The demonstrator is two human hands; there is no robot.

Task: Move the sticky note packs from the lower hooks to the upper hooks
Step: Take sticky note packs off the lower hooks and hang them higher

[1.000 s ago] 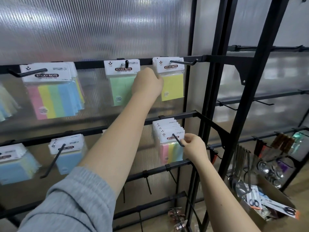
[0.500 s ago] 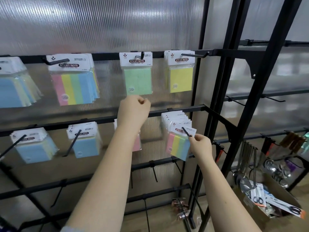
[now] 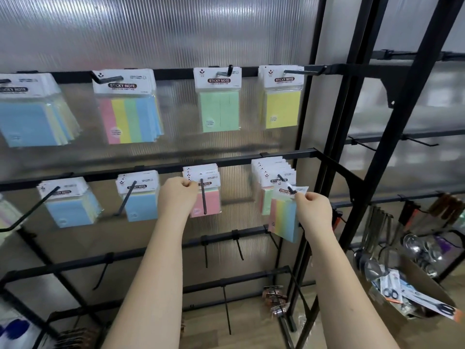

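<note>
We face a black metal display rack [image 3: 334,157] of square tubes, backed by a ribbed, translucent plastic sheet [image 3: 161,28]. Thin black wire hooks jut from its rails, and flat packs of sticky notes hang from them in glossy clear sleeves with white card headers.

Our right hand [image 3: 314,212] pinches the white header of a rainbow-striped pack [image 3: 283,220] between thumb and curled fingers [image 3: 300,196]. The pack sits at the very tip of the lower right hook [image 3: 285,183] and tilts out from the rack, hanging just left of and below our fingers. Behind it, a fanned stack of matching packs [image 3: 270,177] hangs on the same hook.

Our left hand [image 3: 177,197] is curled into a loose fist, its fingertips [image 3: 187,183] meeting the header of a pink pack [image 3: 210,200] on the next lower hook [image 3: 202,195]. We cannot tell whether they actually grip the card. That straight rod stands just right of these fingers.

Farther left of the left-hand fingers, two bundles of blue packs [image 3: 141,205] hang on slanted lower hooks. Above both hands, the upper rail carries a green pack [image 3: 220,110], a yellow pack [image 3: 283,108], a thick striped bundle [image 3: 129,120] and a blue-fronted bundle [image 3: 32,122]. The upper right hook [image 3: 300,71] pokes out over the yellow pack.

Low and right of the right-hand fingers, shiny steel ladles [image 3: 372,253] hang, and a brown cardboard box [image 3: 425,285] holds carded scissors.
</note>
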